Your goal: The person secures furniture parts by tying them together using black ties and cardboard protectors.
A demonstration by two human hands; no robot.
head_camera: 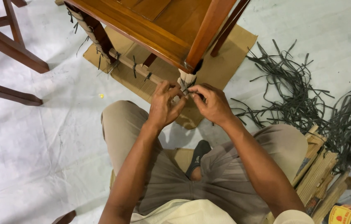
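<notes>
Here, both the left hand (pixel 162 105) and right hand (pixel 212 103) pinched what seemed a dark strap (pixel 188 92) against the paper-wrapped chair leg (pixel 186 79) at twelve o'clock, mid-tying; tightening called for a firm pull.

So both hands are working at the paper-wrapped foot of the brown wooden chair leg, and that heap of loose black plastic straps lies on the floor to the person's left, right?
Not quite. The head view shows the heap of loose black plastic straps on the person's right. The rest holds: left hand and right hand work at the paper-wrapped foot of the brown wooden chair leg.
</notes>
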